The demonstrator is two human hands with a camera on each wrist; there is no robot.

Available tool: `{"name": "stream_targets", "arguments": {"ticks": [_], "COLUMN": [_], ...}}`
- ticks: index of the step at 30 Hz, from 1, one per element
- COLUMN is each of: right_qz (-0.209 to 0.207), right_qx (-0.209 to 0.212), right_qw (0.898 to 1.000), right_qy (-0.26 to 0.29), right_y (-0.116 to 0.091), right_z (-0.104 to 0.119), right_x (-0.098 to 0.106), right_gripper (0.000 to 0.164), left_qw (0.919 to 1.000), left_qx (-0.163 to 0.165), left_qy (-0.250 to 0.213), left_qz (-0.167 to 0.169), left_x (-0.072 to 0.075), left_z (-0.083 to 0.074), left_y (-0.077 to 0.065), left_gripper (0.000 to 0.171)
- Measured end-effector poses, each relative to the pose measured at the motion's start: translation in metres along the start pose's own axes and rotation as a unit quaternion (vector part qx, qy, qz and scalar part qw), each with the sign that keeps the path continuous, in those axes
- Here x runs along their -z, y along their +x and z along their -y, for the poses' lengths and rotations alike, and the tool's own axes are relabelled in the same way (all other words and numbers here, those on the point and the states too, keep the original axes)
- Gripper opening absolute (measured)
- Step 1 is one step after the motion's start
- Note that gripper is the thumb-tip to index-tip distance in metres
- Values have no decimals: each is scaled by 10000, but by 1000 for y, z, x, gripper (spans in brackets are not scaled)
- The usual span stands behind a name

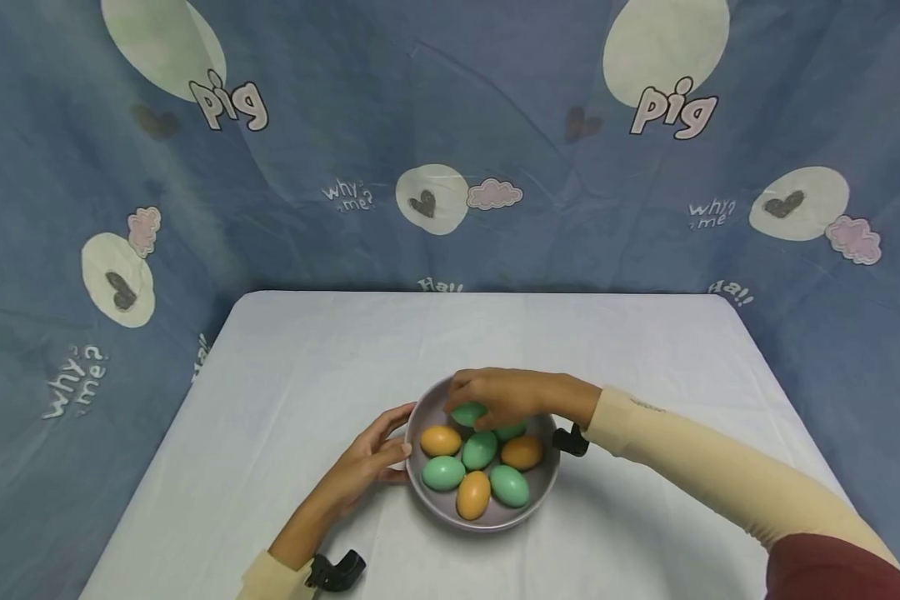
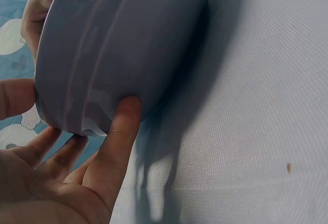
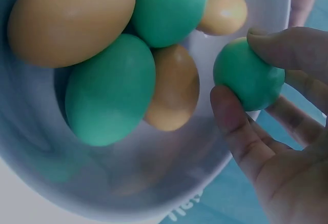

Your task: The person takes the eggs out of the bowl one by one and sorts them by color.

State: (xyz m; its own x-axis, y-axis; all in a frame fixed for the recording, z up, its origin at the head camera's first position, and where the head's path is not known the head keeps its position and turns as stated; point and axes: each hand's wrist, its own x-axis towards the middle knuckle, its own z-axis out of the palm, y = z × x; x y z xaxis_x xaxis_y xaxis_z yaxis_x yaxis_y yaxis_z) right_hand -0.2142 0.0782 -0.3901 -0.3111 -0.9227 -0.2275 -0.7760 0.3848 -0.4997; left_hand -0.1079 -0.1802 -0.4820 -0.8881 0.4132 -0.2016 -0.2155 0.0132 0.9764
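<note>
A round greyish-mauve bowl (image 1: 543, 487) stands on the white tabletop with several green and orange-yellow eggs inside. My right hand (image 1: 508, 395) reaches over the bowl's far part and pinches a green egg (image 3: 248, 75) between thumb and fingertips. Whether that egg touches the bowl is unclear. At the near left of the bowl, my left hand (image 1: 369, 457) rests fairly straight, spread fingers (image 2: 120, 131) on the outer wall, thumb at the rim. Around the middle lie another green egg (image 1: 480, 450) and an orange-yellow egg (image 1: 473, 496).
White cloth (image 1: 307, 350) covers the table, whose far edge meets a blue patterned curtain (image 1: 540, 250). Black wrist cameras (image 1: 337, 572) are worn on both wrists; the right one sits close to the bowl's right rim.
</note>
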Motion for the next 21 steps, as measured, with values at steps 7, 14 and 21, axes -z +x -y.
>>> {"name": "stream_targets", "arguments": {"ticks": [7,14,21], "right_qz": [-314,-499,-894], "right_qx": [10,-221,-384], "right_qw": [9994,9982,9942], "right_qy": [130,261,447], "right_y": [-16,-36,-60], "right_z": [2,1,2], "right_x": [6,12,14], "right_gripper": [40,44,46], "left_qw": [9999,9999,9999], "left_qx": [87,39,53], "left_qy": [-21,-77,-71], "left_qz": [-103,-51,-77], "left_x": [-1,2,2], "left_z": [0,2,3], "left_y": [0,-1,0], "left_gripper": [63,62,61]}}
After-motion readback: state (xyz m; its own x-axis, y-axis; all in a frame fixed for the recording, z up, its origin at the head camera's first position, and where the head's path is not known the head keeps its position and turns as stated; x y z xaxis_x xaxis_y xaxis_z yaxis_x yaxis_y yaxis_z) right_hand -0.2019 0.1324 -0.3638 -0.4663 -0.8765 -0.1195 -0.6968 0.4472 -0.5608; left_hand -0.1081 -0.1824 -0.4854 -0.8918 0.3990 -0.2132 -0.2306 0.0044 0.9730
